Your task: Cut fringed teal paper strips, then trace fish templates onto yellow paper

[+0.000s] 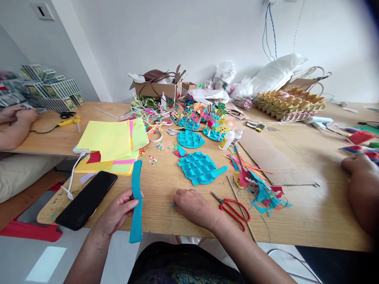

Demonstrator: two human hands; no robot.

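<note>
Upright between my left thumb and fingers is a stack of blue paper strips (136, 213), and my left hand (120, 209) is closed round its middle. My right hand (192, 203) rests on the table with its fingers curled down; a tiny blue scrap shows by the fingertips, but what they pinch, if anything, is hidden. Just beyond it lies a woven blue paper piece (197, 167) with one strip sticking out to the right. A smaller woven blue oval (191, 139) sits behind that. To the right of my right hand are scissors with red handles (237, 211).
A black phone (87, 199) and coloured paper sheets (106, 136) lie left. Glue bottles (227, 140), paper scraps (263, 193), a thin stick (233, 189) and cardboard (272, 157) lie right. Decorated blue pieces (213, 133) stand behind. Other people's hands (25, 118) work at both sides.
</note>
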